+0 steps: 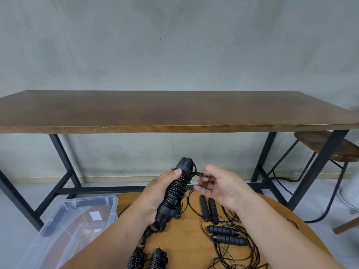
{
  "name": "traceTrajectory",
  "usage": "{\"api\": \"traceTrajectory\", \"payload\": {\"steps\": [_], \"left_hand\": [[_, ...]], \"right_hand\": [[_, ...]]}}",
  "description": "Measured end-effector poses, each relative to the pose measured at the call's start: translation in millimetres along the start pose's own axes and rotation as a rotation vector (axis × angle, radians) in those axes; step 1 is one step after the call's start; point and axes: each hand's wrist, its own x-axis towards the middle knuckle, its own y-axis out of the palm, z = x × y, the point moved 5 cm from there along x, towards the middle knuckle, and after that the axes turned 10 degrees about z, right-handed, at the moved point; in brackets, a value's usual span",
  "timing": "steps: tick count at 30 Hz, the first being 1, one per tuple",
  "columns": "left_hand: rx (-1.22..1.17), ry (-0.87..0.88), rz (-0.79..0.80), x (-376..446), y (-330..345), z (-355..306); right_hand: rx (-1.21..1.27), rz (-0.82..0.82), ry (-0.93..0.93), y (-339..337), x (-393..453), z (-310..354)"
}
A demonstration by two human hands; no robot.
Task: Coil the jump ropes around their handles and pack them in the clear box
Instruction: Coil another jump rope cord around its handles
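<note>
Fingers of the left hand (155,197) grip a coiled jump rope (175,191) above the round table (194,235); the right hand (223,188) pinches its loose end (202,175). Uncoiled ropes (223,235) lie below, clear box (77,220) at left.

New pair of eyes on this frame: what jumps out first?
The left hand grips a rope-wound handle bundle at centre, while the right hand pinches the rope's end loop beside it. Loose jump ropes lie tangled on the round table below, and the clear box sits at lower left.
</note>
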Motion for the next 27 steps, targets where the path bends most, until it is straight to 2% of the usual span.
{"api": "traceTrajectory", "payload": {"steps": [2,5,7,9,11,15,18,21,24,27], "left_hand": [[0.045,0.014,-0.010,-1.0,1.9,-3.7],[0.200,0.069,-0.044,-2.0,9.7,-13.7],[0.320,0.125,-0.101,1.4,14.7,-19.6],[0.519,0.175,-0.178,3.9,18.1,-25.3],[0.714,0.214,-0.204,3.7,25.4,-27.2],[0.805,0.276,-0.333,3.1,32.0,-25.4],[0.800,0.224,-0.368,7.0,33.4,-19.6],[0.753,0.139,-0.272,12.0,33.7,-10.3],[0.424,0.039,-0.162,9.7,25.0,2.5],[0.190,-0.038,-0.166,6.2,7.8,20.0]], "right_hand": [[-0.034,0.040,-0.003,-3.4,-2.1,2.8],[-0.373,0.069,-0.035,-3.1,-3.1,8.2],[-0.589,0.044,-0.073,0.7,-2.2,9.4],[-0.667,-0.017,-0.098,2.6,-0.3,9.4],[-0.667,-0.051,-0.137,2.6,2.4,10.4],[-0.418,-0.002,-0.165,4.0,3.2,8.0],[-0.496,-0.033,-0.136,1.7,4.0,-2.3],[-0.520,-0.065,-0.081,-5.4,11.1,-13.2],[-0.415,-0.057,-0.051,-14.5,19.0,-25.6],[-0.416,-0.062,-0.020,-22.1,25.7,-43.5]]}}
